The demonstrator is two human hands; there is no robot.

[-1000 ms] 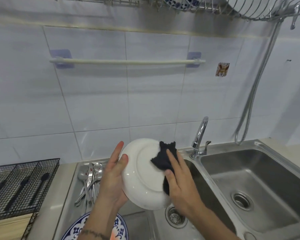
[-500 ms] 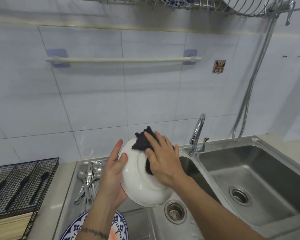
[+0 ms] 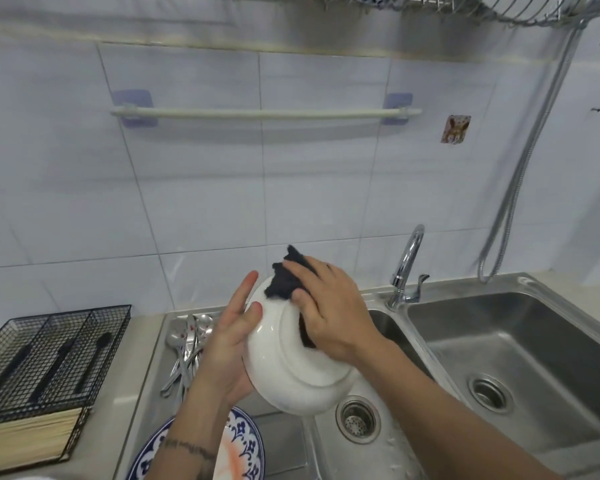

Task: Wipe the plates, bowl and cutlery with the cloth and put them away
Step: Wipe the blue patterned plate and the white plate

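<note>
My left hand [image 3: 229,344] cradles the white plate [image 3: 291,375] tilted, underside exposed, over the sink [image 3: 388,445] — my right hand [image 3: 329,313] presses the dark cloth [image 3: 284,282] flat against it, fingers extended, for wiping.

Patterned plate [image 3: 246,441] under the forearm, cut off by bottom edge.
</note>
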